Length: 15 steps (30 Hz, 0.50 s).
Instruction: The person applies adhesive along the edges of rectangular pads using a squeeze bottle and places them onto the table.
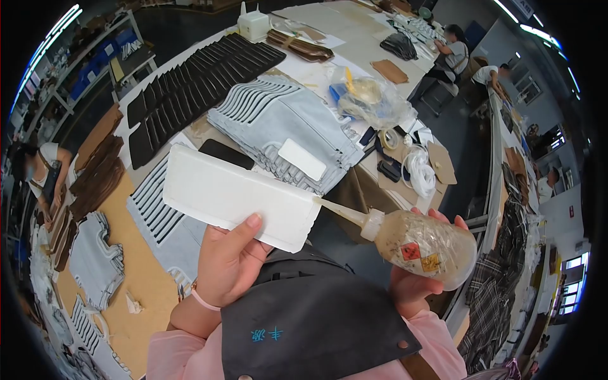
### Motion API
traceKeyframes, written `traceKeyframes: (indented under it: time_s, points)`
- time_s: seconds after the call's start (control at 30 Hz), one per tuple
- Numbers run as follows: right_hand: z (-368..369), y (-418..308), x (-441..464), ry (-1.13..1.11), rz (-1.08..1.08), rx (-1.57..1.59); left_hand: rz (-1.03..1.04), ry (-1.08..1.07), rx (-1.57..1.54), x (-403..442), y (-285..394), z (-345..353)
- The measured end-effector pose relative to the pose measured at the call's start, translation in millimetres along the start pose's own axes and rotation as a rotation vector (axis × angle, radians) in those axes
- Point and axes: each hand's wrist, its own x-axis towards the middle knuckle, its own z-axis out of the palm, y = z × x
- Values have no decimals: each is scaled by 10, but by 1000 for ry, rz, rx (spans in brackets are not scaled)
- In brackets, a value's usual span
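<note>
- White panel (234,196): pinched in left hand (229,259), fingers partly hidden beneath.
- Squeeze bottle (394,240): gripped by right hand (411,290), palm obscured; nozzle (342,212) at panel's upper right corner, contact unclear.

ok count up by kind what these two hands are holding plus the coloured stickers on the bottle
White panel, in the left hand: 1
Bottle, in the right hand: 1
Red sticker on the bottle: 1
Orange sticker on the bottle: 1
Total: 4
</note>
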Motion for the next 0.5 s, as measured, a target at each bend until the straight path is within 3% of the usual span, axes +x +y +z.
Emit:
traceKeyframes:
  time_s: [0.2,0.5]
  points:
    - [-84,34,13,-154,-19,22,55,-3,17,29,-4,-4]
    - [44,-19,83,-31,116,6,70,-9,-20,28,9,-15]
